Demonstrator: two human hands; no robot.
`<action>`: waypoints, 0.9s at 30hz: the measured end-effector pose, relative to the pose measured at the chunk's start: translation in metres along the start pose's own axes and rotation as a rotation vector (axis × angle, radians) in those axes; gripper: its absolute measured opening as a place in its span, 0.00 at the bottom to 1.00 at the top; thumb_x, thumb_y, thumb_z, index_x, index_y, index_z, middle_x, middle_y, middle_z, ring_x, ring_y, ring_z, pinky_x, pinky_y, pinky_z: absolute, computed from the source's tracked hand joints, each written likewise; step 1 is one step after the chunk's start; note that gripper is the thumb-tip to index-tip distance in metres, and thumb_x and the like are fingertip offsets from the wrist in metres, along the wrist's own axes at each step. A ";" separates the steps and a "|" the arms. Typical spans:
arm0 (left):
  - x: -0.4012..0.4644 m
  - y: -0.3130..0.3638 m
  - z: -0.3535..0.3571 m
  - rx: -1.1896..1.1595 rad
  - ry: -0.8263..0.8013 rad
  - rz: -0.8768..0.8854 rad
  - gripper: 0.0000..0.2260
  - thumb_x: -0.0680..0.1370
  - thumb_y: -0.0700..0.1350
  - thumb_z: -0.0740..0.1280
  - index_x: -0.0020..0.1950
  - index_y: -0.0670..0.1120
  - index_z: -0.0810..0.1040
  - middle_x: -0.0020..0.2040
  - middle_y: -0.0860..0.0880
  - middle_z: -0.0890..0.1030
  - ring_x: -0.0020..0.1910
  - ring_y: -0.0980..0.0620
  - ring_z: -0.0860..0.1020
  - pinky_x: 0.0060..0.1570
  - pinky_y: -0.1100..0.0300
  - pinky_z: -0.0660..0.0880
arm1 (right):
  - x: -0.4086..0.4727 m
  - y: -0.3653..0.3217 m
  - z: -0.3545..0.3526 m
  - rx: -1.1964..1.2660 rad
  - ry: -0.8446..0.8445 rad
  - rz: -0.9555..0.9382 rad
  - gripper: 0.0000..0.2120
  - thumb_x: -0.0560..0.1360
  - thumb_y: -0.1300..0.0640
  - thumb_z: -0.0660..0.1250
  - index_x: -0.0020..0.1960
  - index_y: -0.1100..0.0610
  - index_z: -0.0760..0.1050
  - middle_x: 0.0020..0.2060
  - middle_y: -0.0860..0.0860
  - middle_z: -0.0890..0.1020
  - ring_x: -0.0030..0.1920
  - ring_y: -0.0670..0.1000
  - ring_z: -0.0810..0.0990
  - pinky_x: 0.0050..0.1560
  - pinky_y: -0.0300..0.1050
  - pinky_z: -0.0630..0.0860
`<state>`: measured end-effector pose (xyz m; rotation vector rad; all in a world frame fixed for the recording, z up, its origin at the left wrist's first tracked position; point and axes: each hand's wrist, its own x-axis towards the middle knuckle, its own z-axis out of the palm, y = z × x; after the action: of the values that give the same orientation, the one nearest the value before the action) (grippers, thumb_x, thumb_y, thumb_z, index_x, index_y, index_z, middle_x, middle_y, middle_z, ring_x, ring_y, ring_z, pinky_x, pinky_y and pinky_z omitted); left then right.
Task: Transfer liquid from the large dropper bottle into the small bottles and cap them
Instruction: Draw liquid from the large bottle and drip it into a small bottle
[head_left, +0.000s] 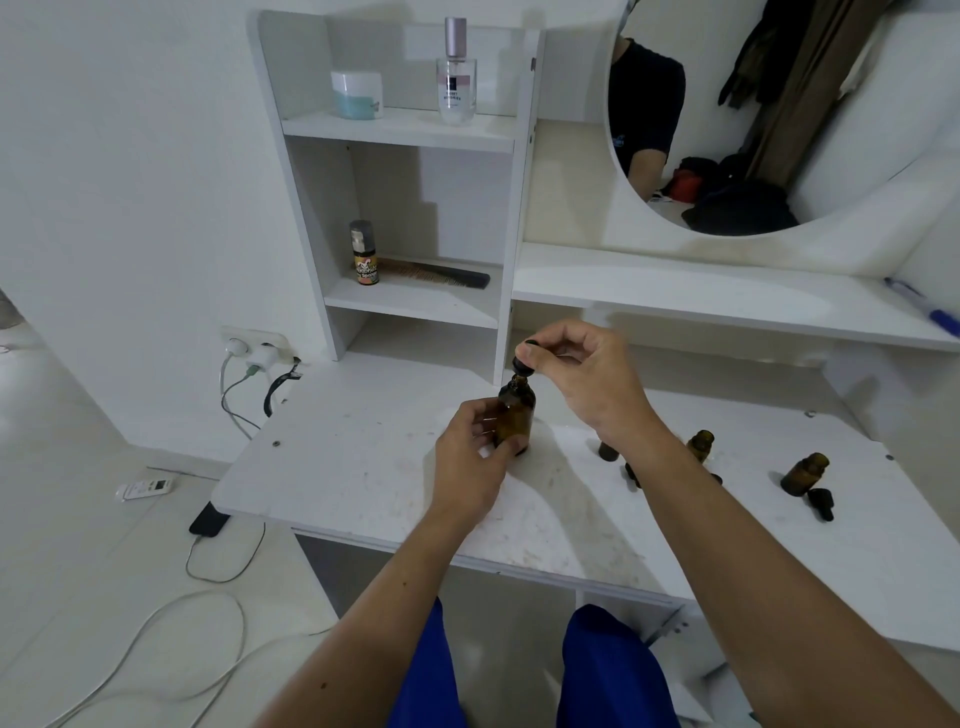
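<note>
Forearms extended, my left hand grips the large bottle; my right hand pinches its dropper, next carrying liquid to the small bottles.

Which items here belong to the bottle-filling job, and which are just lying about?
Job: large bottle in left hand; dropper cap in right hand; small bottles; loose cap.

Lying about: perfume, jar, comb, pen, phone.
</note>
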<state>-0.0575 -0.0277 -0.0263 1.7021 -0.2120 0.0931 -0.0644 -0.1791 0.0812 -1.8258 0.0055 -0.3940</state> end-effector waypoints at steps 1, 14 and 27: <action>0.000 -0.001 0.000 0.005 0.003 0.000 0.21 0.76 0.41 0.77 0.65 0.51 0.75 0.57 0.59 0.81 0.55 0.60 0.81 0.51 0.75 0.75 | 0.000 0.000 0.000 -0.003 -0.001 -0.002 0.03 0.76 0.61 0.79 0.46 0.57 0.86 0.40 0.47 0.89 0.43 0.43 0.88 0.51 0.33 0.81; -0.001 0.000 0.002 0.055 0.011 0.024 0.20 0.76 0.42 0.77 0.64 0.54 0.74 0.59 0.57 0.81 0.56 0.63 0.79 0.53 0.74 0.76 | -0.004 -0.015 -0.005 0.117 0.048 -0.060 0.05 0.76 0.61 0.79 0.51 0.56 0.85 0.43 0.49 0.89 0.45 0.45 0.88 0.52 0.34 0.81; -0.030 0.002 0.012 0.046 0.166 -0.036 0.31 0.74 0.43 0.80 0.69 0.48 0.65 0.58 0.49 0.76 0.53 0.53 0.79 0.48 0.70 0.77 | -0.014 -0.037 -0.051 0.234 0.200 -0.190 0.04 0.78 0.62 0.77 0.52 0.55 0.85 0.43 0.50 0.89 0.48 0.53 0.89 0.63 0.53 0.83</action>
<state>-0.0874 -0.0375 -0.0319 1.7334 -0.0560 0.2131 -0.0988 -0.2133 0.1246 -1.5544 -0.0732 -0.6820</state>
